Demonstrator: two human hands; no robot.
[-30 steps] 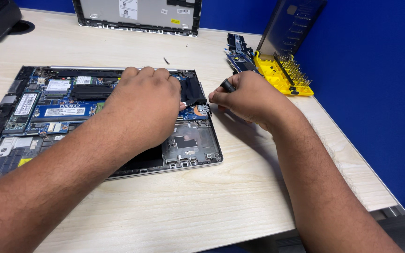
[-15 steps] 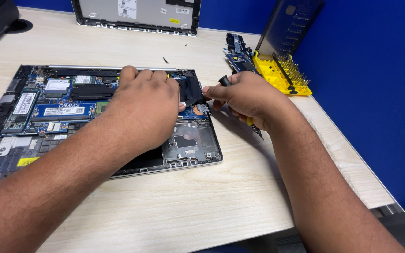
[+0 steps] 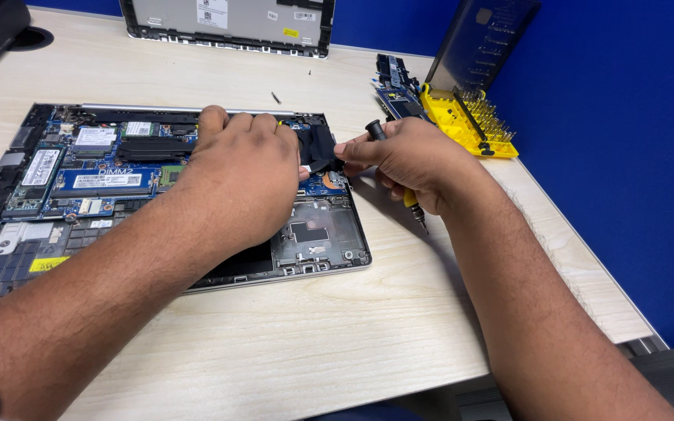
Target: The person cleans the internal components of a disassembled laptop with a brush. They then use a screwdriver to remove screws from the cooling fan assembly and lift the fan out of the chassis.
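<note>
Already the laptop chassis lay opened on the pale bench nearest you, its bottom cover off and its boards, memory and storage modules bare; that much of the stripping-down looked done, while most of the parts inside were yet in their seats. Your left hand lay palm-down over the middle of the chassis, fingers curled forward and pressed against the top edge of the boards beside a black flap; what lay under the palm was hidden, so I cannot tell whether it gripped anything. Your right hand sat just beside the chassis's right edge, thumb and forefinger reaching to the black flap and seeming to pinch its edge, while the other fingers were clenched round a small screwdriver with a black cap and yellow shaft, its tip pointing down toward the bench; by my judgement the flap was being lifted or peeled, not yet free. Farther off, a loose screw lay on the bench above the chassis; to the right stood a yellow bit case with its dark lid raised, touching a removed circuit board; farthest, the grey bottom cover rested at the bench's back edge.
</note>
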